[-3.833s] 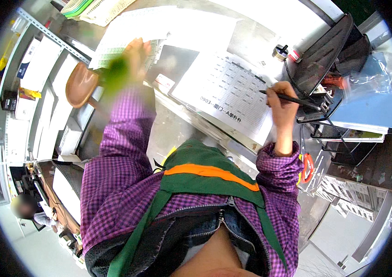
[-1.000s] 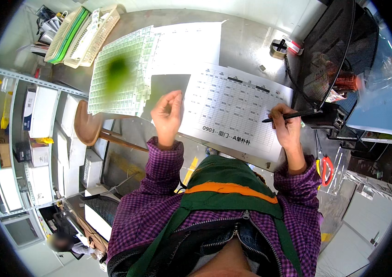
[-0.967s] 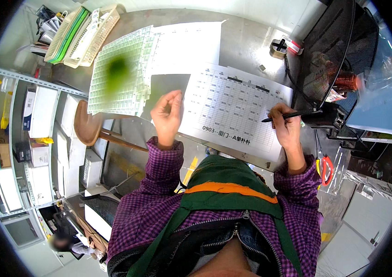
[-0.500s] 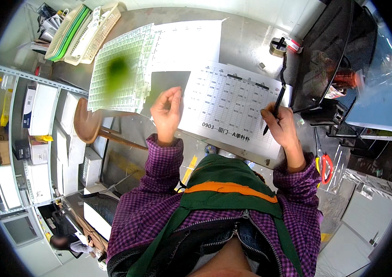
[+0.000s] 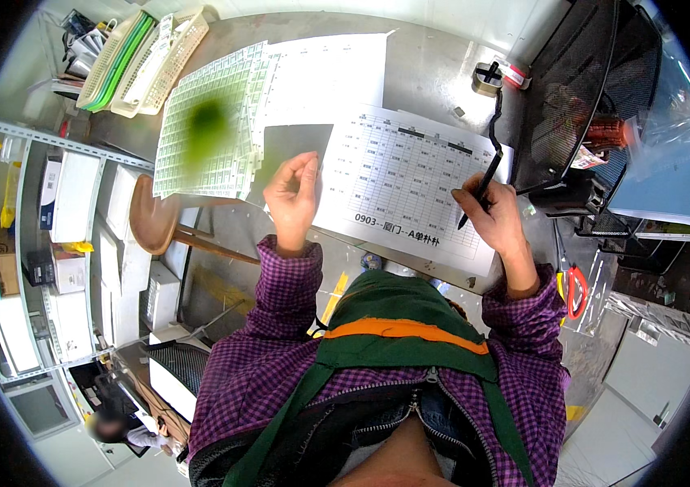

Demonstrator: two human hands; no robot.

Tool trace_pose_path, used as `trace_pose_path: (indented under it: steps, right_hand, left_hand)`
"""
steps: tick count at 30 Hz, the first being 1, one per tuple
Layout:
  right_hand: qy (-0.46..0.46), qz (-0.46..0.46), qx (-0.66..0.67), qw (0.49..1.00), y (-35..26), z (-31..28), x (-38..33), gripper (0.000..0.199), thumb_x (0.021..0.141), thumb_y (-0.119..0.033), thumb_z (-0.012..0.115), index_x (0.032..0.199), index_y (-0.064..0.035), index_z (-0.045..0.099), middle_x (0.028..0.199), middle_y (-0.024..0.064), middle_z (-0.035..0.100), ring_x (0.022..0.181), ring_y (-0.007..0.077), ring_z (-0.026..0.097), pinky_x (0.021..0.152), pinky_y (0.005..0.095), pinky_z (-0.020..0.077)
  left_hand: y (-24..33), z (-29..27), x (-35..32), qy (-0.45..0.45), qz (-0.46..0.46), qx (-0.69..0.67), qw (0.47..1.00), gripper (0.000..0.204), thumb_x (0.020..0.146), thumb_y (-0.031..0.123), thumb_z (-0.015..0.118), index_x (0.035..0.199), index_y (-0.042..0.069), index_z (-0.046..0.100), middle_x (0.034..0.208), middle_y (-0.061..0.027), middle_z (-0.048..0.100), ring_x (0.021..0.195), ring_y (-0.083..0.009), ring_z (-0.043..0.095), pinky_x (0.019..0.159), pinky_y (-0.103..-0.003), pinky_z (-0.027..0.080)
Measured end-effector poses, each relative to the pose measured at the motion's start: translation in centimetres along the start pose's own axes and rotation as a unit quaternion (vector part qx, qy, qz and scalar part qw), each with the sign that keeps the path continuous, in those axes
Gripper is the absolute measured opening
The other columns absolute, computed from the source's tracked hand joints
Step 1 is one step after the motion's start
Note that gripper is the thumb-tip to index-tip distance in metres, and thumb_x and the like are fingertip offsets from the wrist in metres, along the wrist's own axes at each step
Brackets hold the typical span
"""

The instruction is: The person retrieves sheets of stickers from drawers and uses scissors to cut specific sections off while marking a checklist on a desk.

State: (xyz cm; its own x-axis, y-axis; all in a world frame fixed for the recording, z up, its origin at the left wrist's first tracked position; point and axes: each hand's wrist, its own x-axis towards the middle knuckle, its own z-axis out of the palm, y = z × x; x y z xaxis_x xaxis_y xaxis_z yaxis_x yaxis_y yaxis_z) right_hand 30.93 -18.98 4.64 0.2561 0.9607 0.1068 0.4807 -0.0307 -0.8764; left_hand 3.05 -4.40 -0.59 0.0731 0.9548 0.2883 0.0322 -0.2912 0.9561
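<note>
A black pen is gripped in my right hand, its tip pointing down over the lower right of a printed sheet. The sheet carries a table with dark header bars and lies slightly askew on the metal table. From the pen's upper end a black cord runs to a small square pen base. Beside the sheet's left edge my left hand hovers with its fingers curled and pressed together; nothing shows between them. To its upper left lies a fanned stack of green-and-white label sheets, partly blurred.
Another white sheet lies behind. Cream plastic baskets stand far left, a black mesh rack at right. Red-handled scissors lie near my right sleeve. A brown stool and shelving are at left; another person sits lower left.
My right hand and the pen have shifted slightly left, and the pen's tip sits a little higher over the sheet. My left hand stays nearly still.
</note>
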Motion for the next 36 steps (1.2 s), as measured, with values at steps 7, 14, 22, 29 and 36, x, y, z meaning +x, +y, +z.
trace_pose_path:
  steps: [7, 14, 22, 29, 36]
  right_hand:
    - [-0.01, 0.001, 0.009, 1.0, 0.8, 0.0, 0.1, 0.02, 0.088, -0.013, 0.065, 0.074, 0.0015, 0.06, 0.055, 0.0087, 0.053, 0.049, 0.015, 0.05, 0.048, 0.0312, 0.0387]
    - [-0.048, -0.009, 0.033, 0.998, 1.2, -0.4, 0.2, 0.031, 0.093, -0.018, 0.056, 0.071, 0.0036, 0.055, 0.055, 0.0096, 0.051, 0.051, 0.0175, 0.049, 0.05, 0.0333, 0.0392]
    - [-0.056, 0.026, 0.01, 0.998, 0.3, -0.2, 0.3, 0.026, 0.089, -0.016, 0.063, 0.071, 0.0034, 0.057, 0.054, 0.007, 0.049, 0.05, 0.0138, 0.045, 0.048, 0.0322, 0.0369]
    - [-0.019, 0.052, -0.016, 0.998, 0.4, 0.0, 0.5, 0.021, 0.08, -0.01, 0.072, 0.096, -0.0007, 0.062, 0.053, 0.0, 0.041, 0.049, 0.0073, 0.037, 0.047, 0.0263, 0.0307]
    - [-0.02, 0.06, 0.0, 0.998, 0.6, 0.1, 0.6, 0.028, 0.08, -0.009, 0.071, 0.104, -0.0024, 0.061, 0.054, -0.001, 0.04, 0.049, 0.0073, 0.035, 0.047, 0.026, 0.0276]
  left_hand:
    - [0.1, -0.1, -0.1, -0.008, 0.014, 0.019, 1.0, 0.013, 0.089, 0.0, 0.065, 0.101, -0.002, 0.069, 0.087, -0.0032, 0.065, 0.076, -0.0072, 0.059, 0.069, -0.02, 0.047]
    - [0.4, -0.1, 0.0, -0.015, 0.022, 0.027, 0.999, 0.013, 0.089, 0.0, 0.065, 0.101, -0.003, 0.069, 0.085, -0.0022, 0.063, 0.074, -0.0065, 0.057, 0.068, -0.02, 0.045]
    - [0.6, 0.1, 0.1, -0.021, 0.033, 0.026, 0.999, 0.013, 0.089, 0.0, 0.065, 0.101, -0.004, 0.068, 0.085, -0.0024, 0.064, 0.075, -0.0062, 0.057, 0.07, -0.02, 0.046]
    - [0.9, 0.1, 0.1, -0.032, 0.035, 0.033, 0.998, 0.013, 0.09, 0.0, 0.064, 0.101, -0.003, 0.069, 0.086, -0.0027, 0.065, 0.075, -0.006, 0.058, 0.068, -0.02, 0.046]
    - [0.8, 0.1, 0.2, -0.04, 0.04, 0.036, 0.998, 0.013, 0.09, 0.0, 0.064, 0.102, -0.003, 0.069, 0.084, -0.0021, 0.065, 0.072, -0.0053, 0.058, 0.065, -0.019, 0.046]
